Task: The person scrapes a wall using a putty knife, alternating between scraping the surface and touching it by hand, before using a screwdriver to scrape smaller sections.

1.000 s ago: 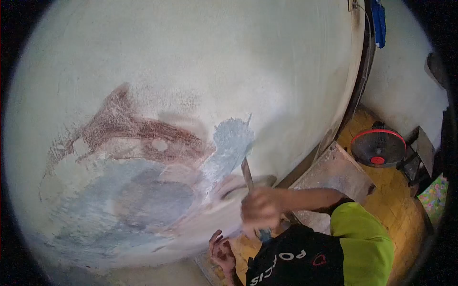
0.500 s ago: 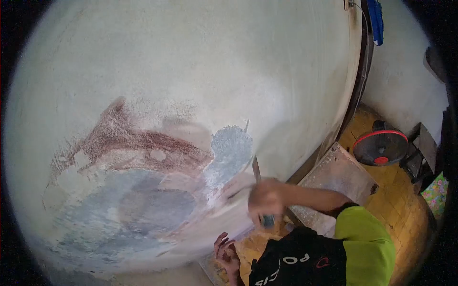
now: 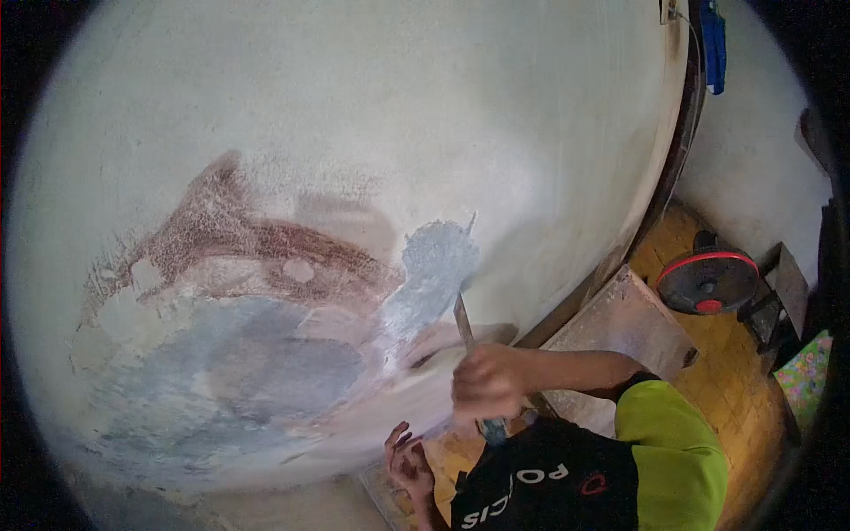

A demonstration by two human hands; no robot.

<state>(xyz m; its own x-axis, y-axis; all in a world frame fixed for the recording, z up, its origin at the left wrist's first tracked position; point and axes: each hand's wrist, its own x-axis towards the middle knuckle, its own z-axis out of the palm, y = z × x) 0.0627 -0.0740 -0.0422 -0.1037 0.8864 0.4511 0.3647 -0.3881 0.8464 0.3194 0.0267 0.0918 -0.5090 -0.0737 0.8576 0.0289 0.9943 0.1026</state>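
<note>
My right hand [image 3: 489, 380] is wrapped round a tool with a narrow flat metal blade [image 3: 464, 320] and a teal handle end [image 3: 493, 431]. The blade tip is at the lower right edge of a grey plaster patch [image 3: 439, 257] on the pale wall [image 3: 372, 97]. Low in the view, my left hand [image 3: 409, 460] has its fingers apart and slightly curled, with nothing in it. Left of the blade are a reddish-brown area [image 3: 292, 243] and a larger grey, streaky patch [image 3: 257, 372].
A stained board [image 3: 620, 332] lies beyond my right forearm, on a yellow tiled floor [image 3: 708, 380]. Farther right are a black fan with a red rim [image 3: 708, 281] and a flowered cloth [image 3: 804, 376]. Something blue [image 3: 714, 49] hangs at the upper right.
My right hand and the blade have moved slightly left, closer to the small grey patch. My left hand is a little farther left. The camera view has shifted slightly.
</note>
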